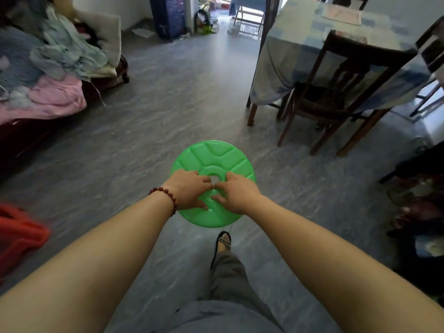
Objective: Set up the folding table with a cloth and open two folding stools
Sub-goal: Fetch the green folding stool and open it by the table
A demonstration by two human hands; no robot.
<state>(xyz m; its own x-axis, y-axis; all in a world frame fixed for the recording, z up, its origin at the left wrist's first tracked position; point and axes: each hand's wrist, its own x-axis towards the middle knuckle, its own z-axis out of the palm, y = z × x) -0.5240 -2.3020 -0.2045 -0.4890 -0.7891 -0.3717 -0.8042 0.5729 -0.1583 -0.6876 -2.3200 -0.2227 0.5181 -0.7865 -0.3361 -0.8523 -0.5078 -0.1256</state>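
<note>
opening a folding stool, still collapsed flat

left hand (pixel 189 188) and right hand (pixel 234 192) each have a closed grip at the centre hole of the green stool (pixel 216 155), low over the floor (pixel 144 140); the next move likely calls for pulling it open.

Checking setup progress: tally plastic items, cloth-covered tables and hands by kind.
Round green plastic folding stool: 1
Red plastic object at left: 1
Table under blue-white cloth: 1
Left hand and right hand, gripping the stool: 2
Total: 5
</note>
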